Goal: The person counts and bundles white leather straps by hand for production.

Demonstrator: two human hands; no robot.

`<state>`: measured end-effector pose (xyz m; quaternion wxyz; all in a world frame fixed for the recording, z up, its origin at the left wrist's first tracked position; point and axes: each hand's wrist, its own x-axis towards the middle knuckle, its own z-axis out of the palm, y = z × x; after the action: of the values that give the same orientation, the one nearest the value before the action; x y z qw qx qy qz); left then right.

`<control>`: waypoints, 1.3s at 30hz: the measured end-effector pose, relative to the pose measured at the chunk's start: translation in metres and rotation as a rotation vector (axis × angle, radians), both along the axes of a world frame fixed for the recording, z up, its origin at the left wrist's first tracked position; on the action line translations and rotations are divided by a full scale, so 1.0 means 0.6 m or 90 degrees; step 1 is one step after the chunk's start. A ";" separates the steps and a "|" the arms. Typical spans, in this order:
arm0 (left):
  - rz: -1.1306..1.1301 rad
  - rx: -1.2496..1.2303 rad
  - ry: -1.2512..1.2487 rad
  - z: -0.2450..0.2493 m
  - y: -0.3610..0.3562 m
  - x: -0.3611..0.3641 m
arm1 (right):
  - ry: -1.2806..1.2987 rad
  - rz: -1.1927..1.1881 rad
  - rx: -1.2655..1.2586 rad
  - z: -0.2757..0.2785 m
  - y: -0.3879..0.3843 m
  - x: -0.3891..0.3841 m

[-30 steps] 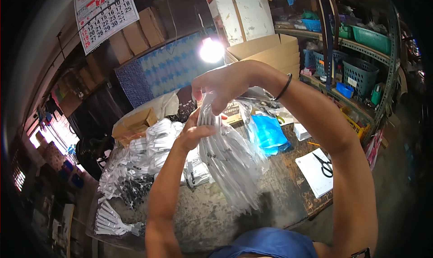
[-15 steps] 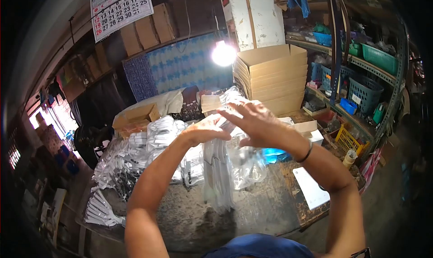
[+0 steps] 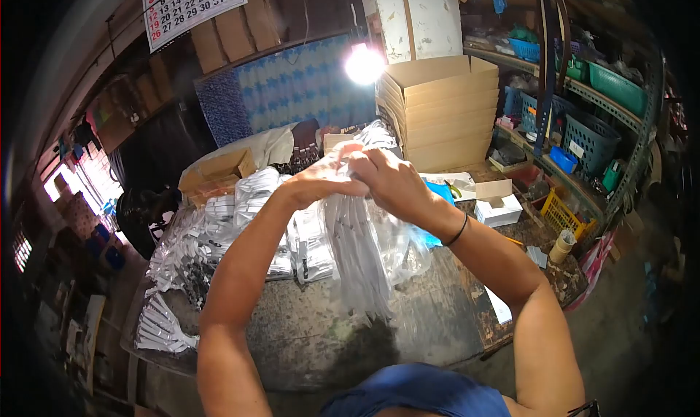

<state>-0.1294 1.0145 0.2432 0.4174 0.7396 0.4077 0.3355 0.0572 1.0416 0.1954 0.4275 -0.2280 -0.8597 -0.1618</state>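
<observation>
A long, plastic-wrapped bundle (image 3: 357, 253) of whitish strips hangs down over the table, gathered at its top between my two hands. My left hand (image 3: 324, 181) is closed around the upper end, thumb toward the right. Fingers bent, my right hand (image 3: 386, 178) pinches at the same top end, touching the left. Exactly what the fingertips grip is hidden behind the knuckles. Beside the bundle lies a clear plastic bag (image 3: 408, 260). Piles of similar wrapped strips (image 3: 211, 235) cover the table's left and back, and a fanned bunch (image 3: 164, 326) rests at the front left corner.
Stacked cardboard boxes (image 3: 448, 122) stand at the back right under a lit bulb (image 3: 364, 65). A small white box (image 3: 498, 207), a tape roll (image 3: 562, 246) and a yellow basket (image 3: 563, 214) are on the right. Shelves with baskets (image 3: 590, 146) lie beyond. The worn tabletop (image 3: 292, 329) is nearest me.
My right hand, spread open before, has come in to the left and closed at the bundle's top. The bundle's lower end has swung slightly right. The view has tilted a little downward.
</observation>
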 end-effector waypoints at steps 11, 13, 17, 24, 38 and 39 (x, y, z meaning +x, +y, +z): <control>0.026 0.124 -0.199 -0.219 0.078 -0.093 | 0.174 0.230 -0.173 0.045 0.058 0.028; -0.004 0.149 -0.173 -0.241 0.063 -0.088 | 0.184 0.277 -0.258 0.050 0.051 0.032; 0.009 0.599 0.040 -0.287 0.084 -0.065 | 0.154 0.281 -0.229 0.041 0.052 0.030; -0.238 -0.017 -0.566 -0.288 -0.022 0.023 | 0.040 0.249 -0.223 0.048 0.018 0.026; -0.181 -0.014 -0.474 -0.372 -0.039 0.059 | -0.038 0.220 -0.059 0.023 -0.002 0.010; -0.186 -0.033 -0.497 -0.369 -0.038 0.059 | -0.041 0.217 -0.063 0.025 -0.004 0.012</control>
<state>-0.0942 0.9916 0.0216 0.6022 0.5963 0.1176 0.5177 0.0644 1.0393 0.2103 0.4094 -0.0946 -0.9059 -0.0518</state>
